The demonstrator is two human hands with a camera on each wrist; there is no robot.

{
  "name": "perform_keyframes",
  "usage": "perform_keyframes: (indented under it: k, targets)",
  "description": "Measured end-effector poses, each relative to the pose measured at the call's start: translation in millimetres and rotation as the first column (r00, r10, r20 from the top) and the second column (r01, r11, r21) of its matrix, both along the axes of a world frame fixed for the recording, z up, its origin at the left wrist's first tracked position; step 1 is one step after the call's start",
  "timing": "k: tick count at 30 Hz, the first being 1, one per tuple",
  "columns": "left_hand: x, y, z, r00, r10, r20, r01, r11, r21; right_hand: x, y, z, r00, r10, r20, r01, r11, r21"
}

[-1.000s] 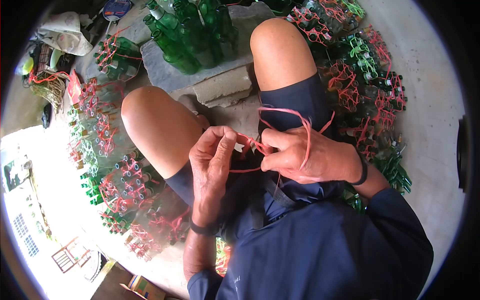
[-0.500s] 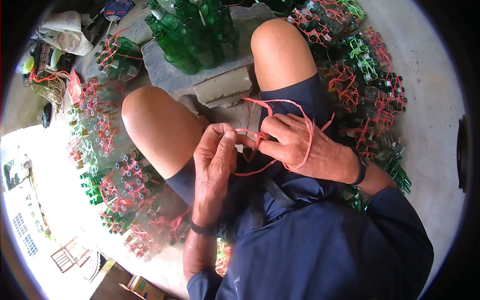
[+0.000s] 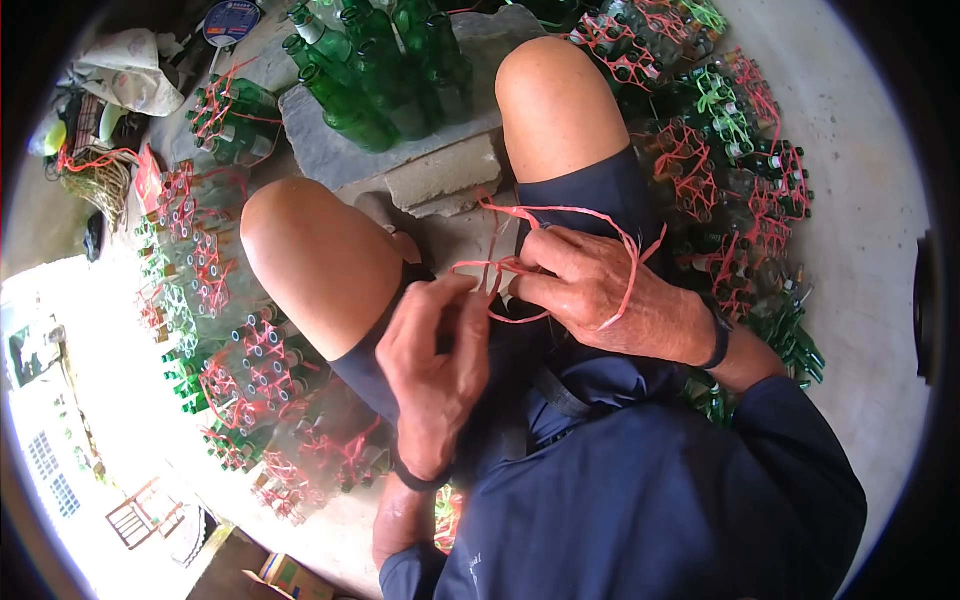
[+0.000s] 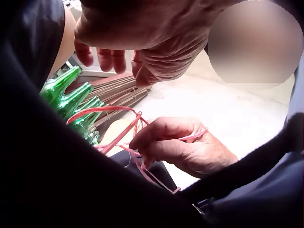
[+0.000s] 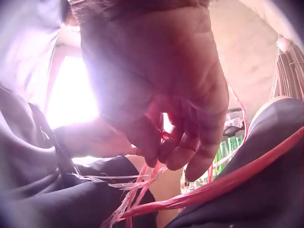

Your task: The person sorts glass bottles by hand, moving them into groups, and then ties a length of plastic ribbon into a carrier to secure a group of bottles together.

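Observation:
Above the lap, the right hand (image 3: 610,295) pinches red plastic twine (image 3: 600,212) between thumb and fingers. The twine forms loose loops around that hand, and one strand crosses its back. In the right wrist view, frayed twine ends (image 5: 126,202) hang below the fingertips. The left hand (image 3: 435,365), blurred in the head view, is just left of the loops. Seen from the left wrist, the left hand (image 4: 142,38) has loosely bent fingers with no twine between them, and the right hand (image 4: 185,147) grips the twine beneath it.
Green glass bottles (image 3: 385,85) stand on a grey stone slab (image 3: 330,150) beyond the knees. Bottle bundles tied with red and green twine line the left (image 3: 260,360) and right (image 3: 740,180) sides. A cardboard box (image 3: 285,578) lies at the lower left.
The left hand has come off the twine it was pinching and moved slightly down and toward the right hand. The right hand stays nearly in place, while the loops have shifted and spread leftward.

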State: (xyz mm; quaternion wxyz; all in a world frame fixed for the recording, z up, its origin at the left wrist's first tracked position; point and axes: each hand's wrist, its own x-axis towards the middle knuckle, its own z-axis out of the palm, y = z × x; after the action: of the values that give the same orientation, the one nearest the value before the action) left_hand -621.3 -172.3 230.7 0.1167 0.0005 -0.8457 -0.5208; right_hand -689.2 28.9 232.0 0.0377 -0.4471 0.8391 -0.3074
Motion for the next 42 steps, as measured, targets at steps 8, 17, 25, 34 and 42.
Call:
perform_keyframes:
  k: [8,17,25,34,42]
  targets:
    - [0.0,9.5,-6.7,0.911,-0.106,0.397,-0.043,0.936,0.349,2.3,0.5,1.2,0.999,0.016,0.028,-0.016,1.0,0.017]
    - [-1.0,-6.1,20.9,0.879,-0.157,0.451,-0.071,0.89,0.449,-1.1,3.9,4.0,0.993,0.06,0.101,-0.06,0.998,-0.003]
    - [-1.8,-43.3,16.8,0.941,0.064,0.333,-0.307,0.577,0.756,-14.0,12.3,12.3,0.982,0.088,0.17,-0.083,0.996,-0.037]
    - [-1.4,-84.5,31.3,0.951,0.242,0.194,-0.266,0.316,0.911,-33.7,41.9,28.4,0.814,0.139,0.565,-0.025,0.978,-0.205]
    - [-1.5,-113.4,35.9,0.886,0.46,0.056,-0.437,0.788,0.433,-54.1,72.7,37.3,0.62,-0.099,0.778,0.343,0.926,-0.156]
